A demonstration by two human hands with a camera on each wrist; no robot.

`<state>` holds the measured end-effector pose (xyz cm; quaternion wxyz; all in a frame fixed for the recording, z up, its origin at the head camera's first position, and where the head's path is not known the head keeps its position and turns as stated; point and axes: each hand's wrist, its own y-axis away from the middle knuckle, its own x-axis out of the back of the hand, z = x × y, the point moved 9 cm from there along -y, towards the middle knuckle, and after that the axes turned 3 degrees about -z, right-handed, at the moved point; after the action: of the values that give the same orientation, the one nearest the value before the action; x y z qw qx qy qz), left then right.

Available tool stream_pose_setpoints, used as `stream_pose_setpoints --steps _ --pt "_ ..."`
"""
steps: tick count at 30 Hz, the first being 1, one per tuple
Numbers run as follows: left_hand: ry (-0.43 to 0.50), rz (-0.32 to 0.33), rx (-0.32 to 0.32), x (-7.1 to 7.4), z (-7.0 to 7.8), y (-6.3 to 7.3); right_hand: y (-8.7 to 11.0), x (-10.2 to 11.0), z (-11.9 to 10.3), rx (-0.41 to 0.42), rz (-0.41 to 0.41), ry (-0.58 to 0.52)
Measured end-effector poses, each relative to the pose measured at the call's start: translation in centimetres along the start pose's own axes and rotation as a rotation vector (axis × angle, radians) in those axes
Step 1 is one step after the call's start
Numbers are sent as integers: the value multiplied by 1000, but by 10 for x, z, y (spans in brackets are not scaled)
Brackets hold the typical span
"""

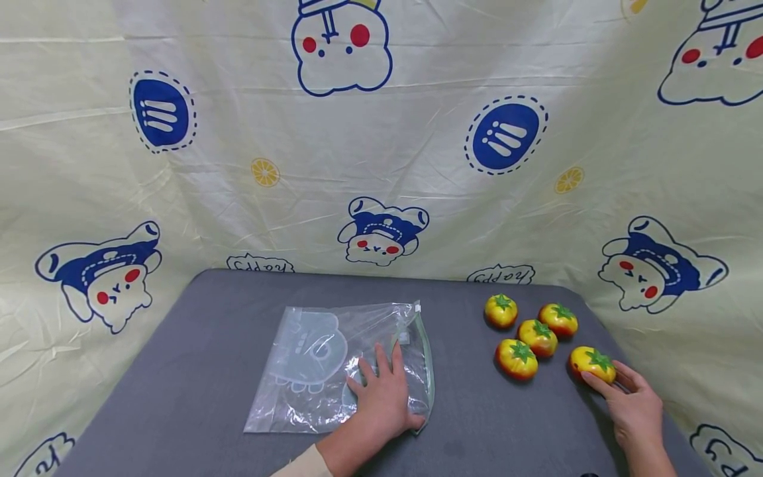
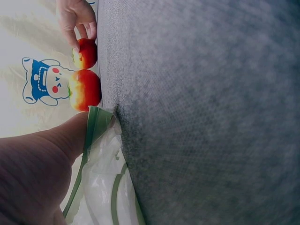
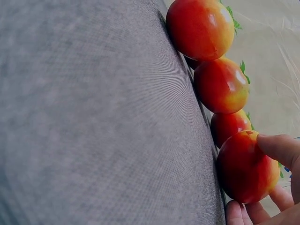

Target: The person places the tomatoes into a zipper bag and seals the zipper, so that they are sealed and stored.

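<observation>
A clear plastic zip bag [image 1: 310,371] with a pale printed figure lies flat on the grey table. My left hand [image 1: 384,397] rests on its right part with fingers spread, the thumb near the green zip edge [image 1: 430,371]. In the left wrist view, that green edge [image 2: 96,124] stands up a little beside the hand. At the right, my right hand [image 1: 638,404] grips a yellow-and-red tomato [image 1: 590,363] with a green leafy top, thumb on the near side and fingers behind. The right wrist view shows this tomato [image 3: 246,166] between thumb and fingers, low at the table surface.
Several more tomatoes stand grouped left of the held one, among them a front one [image 1: 516,360], a middle one [image 1: 538,338] and a back left one [image 1: 501,311]. A pale printed cloth [image 1: 381,146] hangs behind the grey table [image 1: 179,397].
</observation>
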<state>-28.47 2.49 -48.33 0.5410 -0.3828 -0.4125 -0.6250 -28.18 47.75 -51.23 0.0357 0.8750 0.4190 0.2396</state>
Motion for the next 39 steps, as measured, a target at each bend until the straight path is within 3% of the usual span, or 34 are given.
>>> stream_pose_setpoints --steps 12,24,39 --pt "-16 -5 6 1 0 -1 -2 -1 1 12 17 15" --pt "-7 -11 9 1 0 -1 10 -3 -4 42 10 61" --pt "-11 -21 6 -2 0 -1 29 -12 -12 60 -44 17"
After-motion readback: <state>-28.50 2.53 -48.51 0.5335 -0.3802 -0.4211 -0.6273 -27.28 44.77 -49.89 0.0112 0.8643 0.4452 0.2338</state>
